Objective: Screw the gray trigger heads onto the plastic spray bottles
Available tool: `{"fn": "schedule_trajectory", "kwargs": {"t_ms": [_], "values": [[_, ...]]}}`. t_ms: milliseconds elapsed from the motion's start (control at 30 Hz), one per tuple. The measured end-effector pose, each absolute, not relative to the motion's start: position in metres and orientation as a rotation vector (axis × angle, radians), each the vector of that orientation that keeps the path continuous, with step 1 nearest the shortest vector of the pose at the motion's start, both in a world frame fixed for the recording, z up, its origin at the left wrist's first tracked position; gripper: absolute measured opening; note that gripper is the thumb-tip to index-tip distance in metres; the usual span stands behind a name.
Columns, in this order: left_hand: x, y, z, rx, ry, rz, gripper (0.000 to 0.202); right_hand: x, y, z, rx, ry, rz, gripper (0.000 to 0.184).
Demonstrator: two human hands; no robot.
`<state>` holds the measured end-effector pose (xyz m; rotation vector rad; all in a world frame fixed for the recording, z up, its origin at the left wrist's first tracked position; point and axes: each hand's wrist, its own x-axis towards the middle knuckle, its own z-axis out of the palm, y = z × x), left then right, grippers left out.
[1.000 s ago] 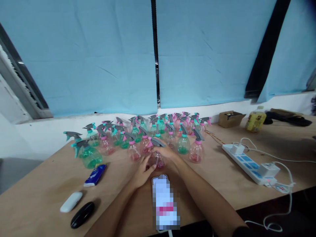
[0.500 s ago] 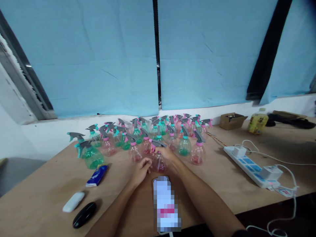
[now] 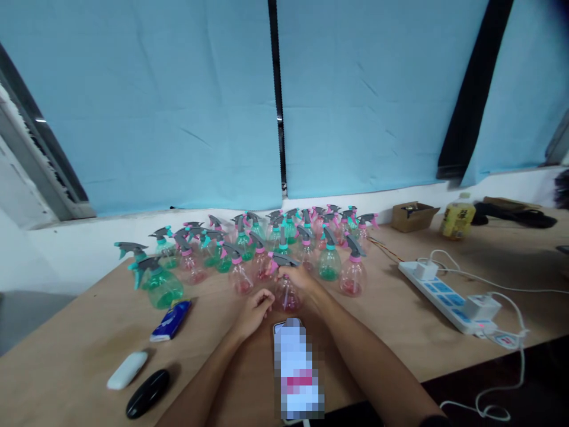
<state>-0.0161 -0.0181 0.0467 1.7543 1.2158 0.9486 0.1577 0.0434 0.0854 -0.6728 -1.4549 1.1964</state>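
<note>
A pink clear spray bottle point(image 3: 287, 292) with a grey trigger head stands on the wooden table point(image 3: 400, 320) just beyond a pixelated phone point(image 3: 297, 367). My right hand point(image 3: 302, 277) is wrapped round the bottle's neck and trigger head. My left hand point(image 3: 254, 309) rests beside the bottle's left side, fingers curled, touching or almost touching its base. Behind them stand several more pink and green spray bottles point(image 3: 329, 262) in a crowd reaching the wall.
A blue packet point(image 3: 171, 320), a white case point(image 3: 127, 370) and a black case point(image 3: 148, 393) lie at the left. A white power strip point(image 3: 448, 295) with plugs and cables lies at the right. Farther back are a cardboard box point(image 3: 413, 214) and a yellow bottle point(image 3: 457, 215).
My left hand has slid from the bottle's front to its left side and curled its fingers. My right hand keeps its hold on the bottle's top.
</note>
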Motion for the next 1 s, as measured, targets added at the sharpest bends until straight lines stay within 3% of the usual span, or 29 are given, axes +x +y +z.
{"fn": "schedule_trajectory", "kwargs": {"t_ms": [1000], "values": [[-0.02,-0.014,0.035,1.829,1.194,0.902,0.033,0.163,0.039,0.086,-0.675,-1.483,1.227,0.012]]}}
